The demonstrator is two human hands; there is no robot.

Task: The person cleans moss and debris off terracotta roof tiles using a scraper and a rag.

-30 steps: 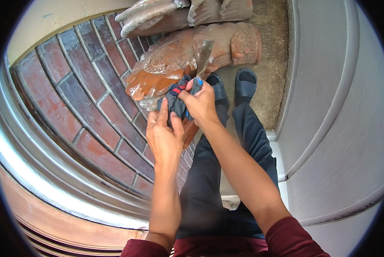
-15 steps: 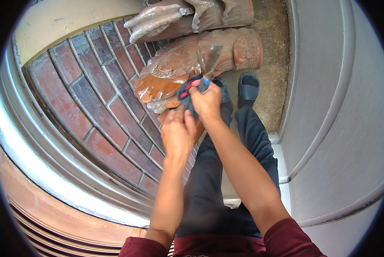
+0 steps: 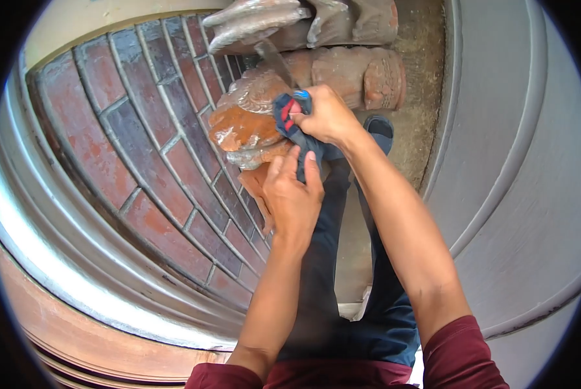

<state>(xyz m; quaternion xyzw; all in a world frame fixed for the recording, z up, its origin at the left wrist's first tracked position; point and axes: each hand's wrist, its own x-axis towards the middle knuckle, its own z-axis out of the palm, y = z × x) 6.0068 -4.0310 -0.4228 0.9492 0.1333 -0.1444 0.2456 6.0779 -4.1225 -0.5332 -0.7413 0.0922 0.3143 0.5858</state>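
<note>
My right hand (image 3: 329, 117) is closed around a bunched dark grey cloth with red patches (image 3: 287, 117) and a scraper-like tool (image 3: 276, 63). Its flat, narrow blade points up and left, and a bit of blue shows by my fingers. Below it, my left hand (image 3: 295, 194) has its thumb and fingers on the hanging end of that cloth. Just beyond the hands lies a carved terracotta piece (image 3: 342, 71) on its side, its near-left end wet-looking orange. The blade passes over this piece without clearly touching it.
A second carved piece (image 3: 355, 23) lies behind the first. Brick paving (image 3: 151, 136) with a curved moulded edge fills the left. A grey wall (image 3: 498, 129) rises close on the right. Below the hands are my legs and a dark sandal (image 3: 379, 129).
The tool has swung from pointing up and right to pointing up and left. Both hands have shifted right, the right one also upward, and the view has moved slightly.
</note>
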